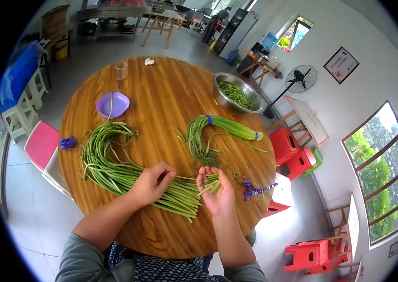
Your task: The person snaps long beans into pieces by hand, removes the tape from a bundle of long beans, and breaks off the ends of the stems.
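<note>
Over the loose pile of long green beans (114, 171) on the round wooden table, my left hand (154, 183) is pinched closed at the end of a thin green stem reaching toward my right hand. My right hand (217, 190) holds several short green bean pieces (213, 182), its fingers curled round them. Beyond my hands lies a tied bundle of long beans (232, 128) with blue bands. Cut green pieces (234, 94) fill part of a steel bowl (256, 104) at the table's far right.
A purple bowl (112, 107) with a bean across it, a clear cup (121, 71) and crumpled white paper (149, 61) stand farther back. Blue-purple ties (68, 143) lie left, more ties (258, 189) right. Red stools (284, 146) flank the table. A person (215, 26) is in the background.
</note>
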`<move>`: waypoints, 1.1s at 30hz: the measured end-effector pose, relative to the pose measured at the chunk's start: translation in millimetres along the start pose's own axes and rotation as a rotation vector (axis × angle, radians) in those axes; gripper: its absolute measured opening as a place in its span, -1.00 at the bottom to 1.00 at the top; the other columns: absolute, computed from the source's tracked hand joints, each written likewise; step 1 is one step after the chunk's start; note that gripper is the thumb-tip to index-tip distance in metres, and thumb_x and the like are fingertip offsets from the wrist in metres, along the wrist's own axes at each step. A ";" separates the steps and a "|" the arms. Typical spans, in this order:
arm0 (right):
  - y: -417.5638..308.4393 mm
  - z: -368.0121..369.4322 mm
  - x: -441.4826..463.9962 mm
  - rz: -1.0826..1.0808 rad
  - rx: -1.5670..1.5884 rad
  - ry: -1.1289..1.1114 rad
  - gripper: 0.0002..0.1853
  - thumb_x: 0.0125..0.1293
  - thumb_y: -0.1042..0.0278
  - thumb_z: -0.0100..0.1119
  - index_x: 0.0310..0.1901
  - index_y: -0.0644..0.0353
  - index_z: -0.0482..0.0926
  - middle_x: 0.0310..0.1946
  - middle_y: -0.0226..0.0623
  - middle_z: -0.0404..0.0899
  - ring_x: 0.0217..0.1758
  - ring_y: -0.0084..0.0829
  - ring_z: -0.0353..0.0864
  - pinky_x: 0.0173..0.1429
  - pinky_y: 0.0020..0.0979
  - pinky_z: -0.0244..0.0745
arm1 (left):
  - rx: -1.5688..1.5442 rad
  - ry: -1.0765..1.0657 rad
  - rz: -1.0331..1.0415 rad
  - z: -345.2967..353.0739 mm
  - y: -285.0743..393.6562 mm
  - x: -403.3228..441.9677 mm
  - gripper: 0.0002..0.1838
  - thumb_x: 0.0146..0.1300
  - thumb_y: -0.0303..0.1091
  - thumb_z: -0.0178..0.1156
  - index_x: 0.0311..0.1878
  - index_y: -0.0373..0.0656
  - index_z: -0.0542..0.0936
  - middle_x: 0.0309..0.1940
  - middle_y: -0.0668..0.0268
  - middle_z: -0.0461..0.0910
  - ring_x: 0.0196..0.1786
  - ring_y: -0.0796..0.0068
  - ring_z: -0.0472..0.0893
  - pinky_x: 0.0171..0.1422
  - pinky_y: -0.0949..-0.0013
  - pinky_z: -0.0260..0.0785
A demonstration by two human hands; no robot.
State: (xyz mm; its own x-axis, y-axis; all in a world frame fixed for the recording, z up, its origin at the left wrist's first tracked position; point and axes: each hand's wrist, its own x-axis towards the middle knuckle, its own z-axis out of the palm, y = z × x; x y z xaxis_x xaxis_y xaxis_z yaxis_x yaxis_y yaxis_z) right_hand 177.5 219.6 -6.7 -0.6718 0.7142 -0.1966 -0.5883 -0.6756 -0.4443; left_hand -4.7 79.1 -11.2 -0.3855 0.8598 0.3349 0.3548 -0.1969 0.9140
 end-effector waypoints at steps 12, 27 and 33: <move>-20.7 -17.8 -62.8 -0.140 0.193 0.184 -0.55 0.56 0.07 -0.03 0.10 0.40 0.34 0.08 -0.02 0.47 0.25 -0.05 0.47 0.41 -0.01 0.39 | 0.099 -0.037 0.110 3.4 7.1 -3.6 -0.88 0.37 -0.40 0.21 -0.17 -0.25 0.59 -0.42 0.05 0.63 -0.34 0.03 0.66 -0.24 0.17 0.49; -124.5 44.5 196.4 -0.328 -0.281 0.045 -0.22 0.48 -0.12 0.06 0.52 0.14 0.04 0.46 0.06 0.19 0.47 -0.07 0.33 0.48 0.03 0.30 | 0.126 -0.083 0.289 -1.6 -2.0 0.2 -0.88 0.34 -0.49 0.22 -0.10 -0.25 0.64 -0.31 0.06 0.64 -0.27 -0.01 0.66 -0.19 0.14 0.53; 8.6 28.2 25.9 -0.047 -1.181 -0.139 -0.69 0.52 0.17 0.10 0.13 0.18 0.50 -0.05 -0.27 0.66 -0.16 -0.48 0.62 -0.08 -0.44 0.53 | 0.148 -0.081 0.169 2.9 -1.8 -5.7 -0.54 0.34 -0.57 0.16 0.30 -0.23 0.39 -0.27 0.07 0.60 -0.22 0.06 0.66 -0.11 0.20 0.50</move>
State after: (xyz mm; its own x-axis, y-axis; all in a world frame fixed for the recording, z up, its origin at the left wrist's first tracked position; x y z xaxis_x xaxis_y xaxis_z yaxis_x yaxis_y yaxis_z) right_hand 142.3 227.1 9.0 -0.7469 0.6582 -0.0947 0.1161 -0.0111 -0.9932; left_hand -0.7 75.9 -15.4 -0.2429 0.8565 0.4554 0.5318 -0.2751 0.8009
